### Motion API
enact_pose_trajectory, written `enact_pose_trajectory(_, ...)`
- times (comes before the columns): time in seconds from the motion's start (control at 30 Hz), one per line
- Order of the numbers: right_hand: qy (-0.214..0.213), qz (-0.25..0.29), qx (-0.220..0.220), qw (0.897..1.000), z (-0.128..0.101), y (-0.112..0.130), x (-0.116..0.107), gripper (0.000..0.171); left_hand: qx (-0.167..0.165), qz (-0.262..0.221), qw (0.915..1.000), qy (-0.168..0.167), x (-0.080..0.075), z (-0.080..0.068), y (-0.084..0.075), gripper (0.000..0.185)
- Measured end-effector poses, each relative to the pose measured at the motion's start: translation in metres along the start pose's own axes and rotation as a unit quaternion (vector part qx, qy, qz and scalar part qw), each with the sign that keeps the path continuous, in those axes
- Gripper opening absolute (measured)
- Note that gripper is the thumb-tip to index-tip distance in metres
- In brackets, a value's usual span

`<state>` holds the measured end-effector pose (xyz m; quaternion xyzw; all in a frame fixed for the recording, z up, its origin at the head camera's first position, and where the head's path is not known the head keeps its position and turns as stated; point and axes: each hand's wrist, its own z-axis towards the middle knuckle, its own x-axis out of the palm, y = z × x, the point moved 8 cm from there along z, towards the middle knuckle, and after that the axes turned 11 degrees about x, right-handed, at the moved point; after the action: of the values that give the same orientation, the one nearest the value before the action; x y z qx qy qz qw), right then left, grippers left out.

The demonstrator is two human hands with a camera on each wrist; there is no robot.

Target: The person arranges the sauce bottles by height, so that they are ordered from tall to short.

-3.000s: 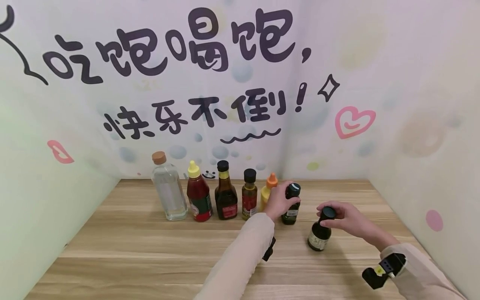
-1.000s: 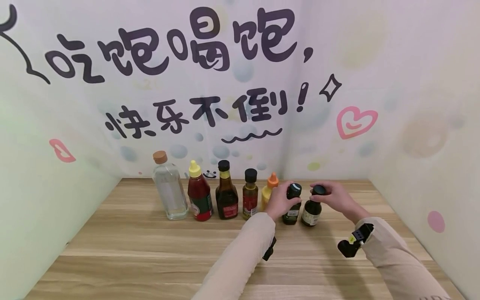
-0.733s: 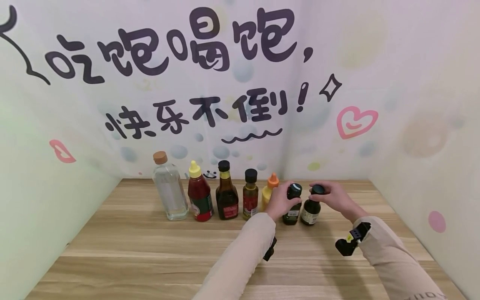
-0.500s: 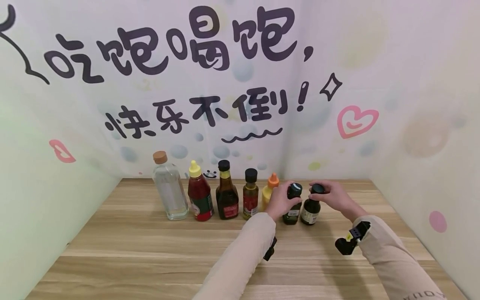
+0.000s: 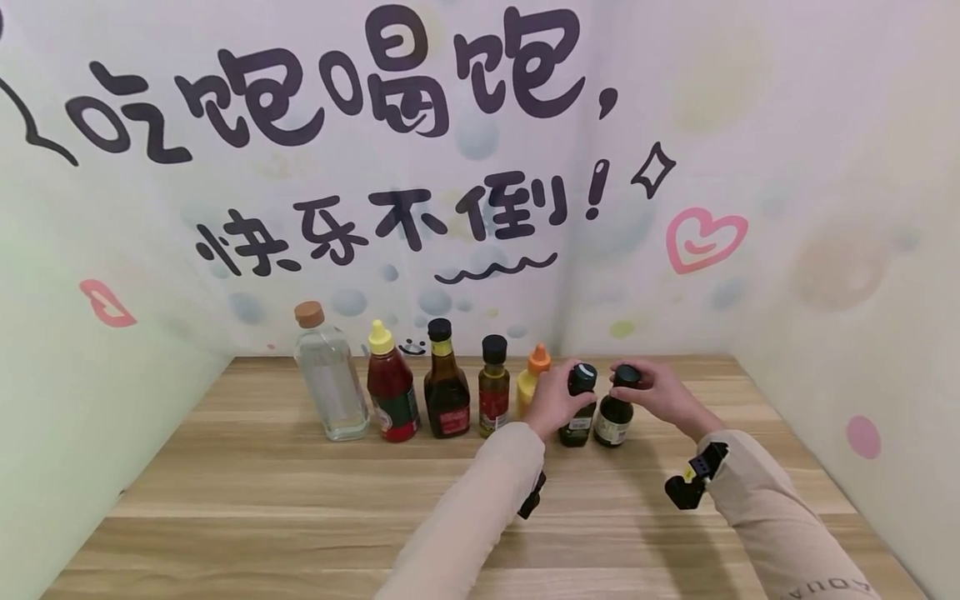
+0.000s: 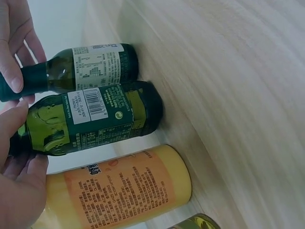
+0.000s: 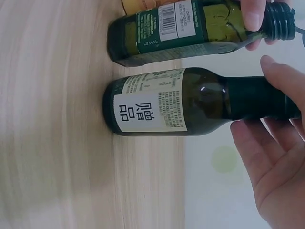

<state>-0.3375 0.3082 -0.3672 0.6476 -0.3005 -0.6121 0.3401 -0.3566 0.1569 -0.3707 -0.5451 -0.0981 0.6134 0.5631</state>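
At the right end of a row of bottles, my left hand (image 5: 551, 402) grips the neck of a green glass bottle (image 6: 95, 114) with a barcode label. This bottle stands upright on the wooden table (image 5: 300, 517). Just right of it stands a small dark bottle (image 7: 152, 102) with a cream label. My right hand (image 5: 663, 393) holds that one round its dark neck, thumb on the near side and fingers behind. The two bottles are close together, and both bases meet the table. Beside my left hand, partly hidden by it, is a yellow squeeze bottle (image 5: 527, 390) with an orange tip.
Further left in the row stand a small red-labelled bottle (image 5: 494, 396), a dark brown bottle (image 5: 447, 400), a red sauce squeeze bottle (image 5: 392, 396) and a tall clear bottle (image 5: 330, 383). A printed cloth wall (image 5: 465, 250) rises behind them.
My right hand has carried the cream-labelled bottle back and left from the table's right side to beside the green bottle. It has barely moved in the last half second. My left hand has kept its grip.
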Motion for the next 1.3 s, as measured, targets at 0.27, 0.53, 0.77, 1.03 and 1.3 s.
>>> enact_pose_trajectory(0.27, -0.002, 0.011, -0.01, 1.0, -0.001, 0.001, 0.0, 0.041, -0.001, 0.018, 0.9996, 0.022, -0.002, 0.002, -0.005, 0.037)
enact_pose_trajectory(0.53, -0.005, 0.011, -0.015, 1.0, 0.001, 0.002, 0.004, 0.042, -0.022, 0.041, 0.9977, 0.049, -0.003, 0.005, -0.002, 0.037)
enact_pose_trajectory(0.77, -0.008, 0.005, -0.017, 1.0, -0.002, 0.002, 0.003, 0.045, -0.049, 0.025, 0.996, 0.071, -0.001, 0.003, -0.008, 0.062)
enact_pose_trajectory(1.03, -0.017, -0.018, -0.011, 1.0, -0.004, 0.004, 0.002, 0.059, -0.053, 0.0, 0.9961, 0.07, -0.003, -0.001, -0.012, 0.071)
enact_pose_trajectory(1.3, 0.001, -0.06, 0.02, 0.998, -0.006, 0.011, -0.001, 0.074, -0.033, -0.016, 0.9971, 0.066, -0.012, -0.004, -0.019, 0.072)
